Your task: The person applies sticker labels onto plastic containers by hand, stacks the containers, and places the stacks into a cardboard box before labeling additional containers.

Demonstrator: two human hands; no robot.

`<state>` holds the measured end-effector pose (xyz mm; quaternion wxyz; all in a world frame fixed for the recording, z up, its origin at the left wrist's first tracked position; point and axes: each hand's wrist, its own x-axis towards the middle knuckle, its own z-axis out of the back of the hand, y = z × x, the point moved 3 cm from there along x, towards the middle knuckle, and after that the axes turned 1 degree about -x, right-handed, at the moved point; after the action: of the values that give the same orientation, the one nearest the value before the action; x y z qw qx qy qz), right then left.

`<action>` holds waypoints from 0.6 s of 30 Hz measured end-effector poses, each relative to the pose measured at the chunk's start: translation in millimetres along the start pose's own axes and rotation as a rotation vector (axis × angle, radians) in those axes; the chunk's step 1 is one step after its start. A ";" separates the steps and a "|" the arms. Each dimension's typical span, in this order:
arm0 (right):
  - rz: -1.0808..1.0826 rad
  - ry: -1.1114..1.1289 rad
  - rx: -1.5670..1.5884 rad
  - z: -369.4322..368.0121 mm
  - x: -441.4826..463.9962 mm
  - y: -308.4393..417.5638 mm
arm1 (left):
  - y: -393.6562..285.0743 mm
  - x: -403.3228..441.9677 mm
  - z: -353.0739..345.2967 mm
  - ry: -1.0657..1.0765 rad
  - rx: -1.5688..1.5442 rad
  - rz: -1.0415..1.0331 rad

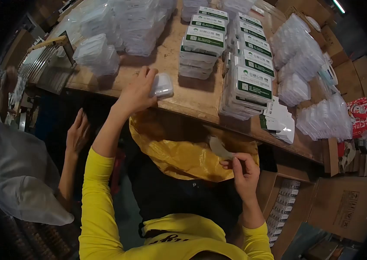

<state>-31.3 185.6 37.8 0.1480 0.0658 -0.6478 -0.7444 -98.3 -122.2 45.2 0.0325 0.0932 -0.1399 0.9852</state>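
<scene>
At the table's front edge, my left hand (140, 90) has its fingers on the left side of a small clear plastic case (162, 85) lying on the wooden table (149, 65). My right hand (246, 171) pinches a thin, pale, curved piece (220, 147) between thumb and fingers, over an open yellow bag (175, 151) at the table's front. Stacks of clear cases with green and white cards (252, 84) stand right of centre. Loose green and white cards (281, 121) lie beside them.
Clear empty cases (140, 30) are piled at the back left, with more (298, 65) at the right. A co-worker's hand (77, 132) is at the left, near a metal rack (40, 65). An open cardboard box (296, 173) holding packed cases stands at the lower right.
</scene>
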 end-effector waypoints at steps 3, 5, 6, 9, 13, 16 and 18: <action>0.109 0.005 -0.118 -0.2 3.7 13.8 | -25.1 -28.8 -2.8 0.000 -0.418 -0.018; 0.237 -0.019 -0.129 -5.4 6.4 23.1 | -52.1 -44.7 -8.6 -0.034 -0.611 -0.133; 0.333 0.010 -0.199 -7.6 8.0 26.5 | -65.8 -51.6 -12.9 -0.046 -0.738 -0.176; 0.573 0.093 -0.362 -14.7 11.1 37.4 | -96.4 -63.6 -23.3 -0.102 -0.987 -0.200; 0.663 0.110 -0.568 -12.4 10.6 38.4 | -108.9 -68.2 -30.6 -0.114 -1.183 -0.140; 0.703 0.113 -0.623 -12.8 11.7 39.8 | -114.3 -72.0 -35.3 -0.176 -1.183 -0.125; 0.721 0.125 -0.613 -13.8 11.8 41.7 | -115.4 -73.4 -40.7 -0.200 -1.244 -0.136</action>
<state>-32.9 164.1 77.9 0.4480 -0.1652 -0.3700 -0.7969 -23.1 -2.9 23.8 0.1301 0.1571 -0.6826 0.7017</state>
